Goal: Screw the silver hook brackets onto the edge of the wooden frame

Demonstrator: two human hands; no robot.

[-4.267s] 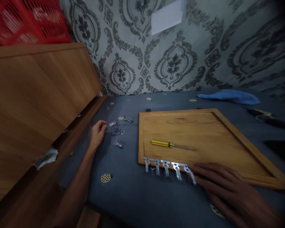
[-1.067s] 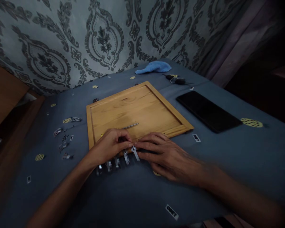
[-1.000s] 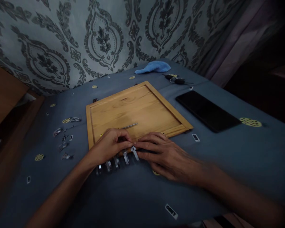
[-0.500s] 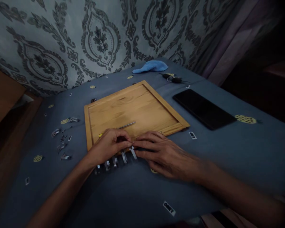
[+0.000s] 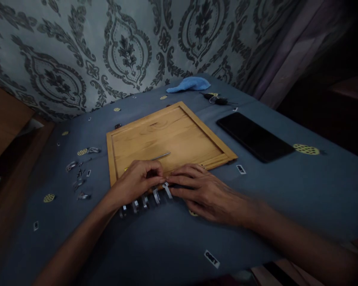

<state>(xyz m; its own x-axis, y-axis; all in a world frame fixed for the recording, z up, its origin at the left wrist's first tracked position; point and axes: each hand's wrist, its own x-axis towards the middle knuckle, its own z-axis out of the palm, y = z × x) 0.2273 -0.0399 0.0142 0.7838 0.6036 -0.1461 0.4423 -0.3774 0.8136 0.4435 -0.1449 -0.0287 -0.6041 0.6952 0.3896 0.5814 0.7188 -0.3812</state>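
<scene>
My left hand [image 5: 140,178] is over the front edge of a framed wooden panel [image 5: 161,135], thumb and forefinger pinched together. What they pinch, if anything, is too small to make out. Right beneath those fingertips stands a metal hook [image 5: 167,190] on the panel's edge. From the right, my right hand [image 5: 210,194] reaches in with fingers stretched out, its fingertips beside the hook and apparently touching it. More metal hooks [image 5: 144,201] line the same edge to the left. A screwdriver [image 5: 161,156] lies on the panel, its yellow handle mostly behind my left hand.
Loose metal hooks [image 5: 83,196] and small screws [image 5: 81,172] lie left of the panel on the blue tablecloth [image 5: 155,246]. On the right is a black phone [image 5: 255,137]. Farther back are keys [image 5: 217,100] and a blue cloth [image 5: 189,84] by the patterned wall.
The view has shifted very slightly. Both hands stay at the same hook, with the left fingers barely moved.
</scene>
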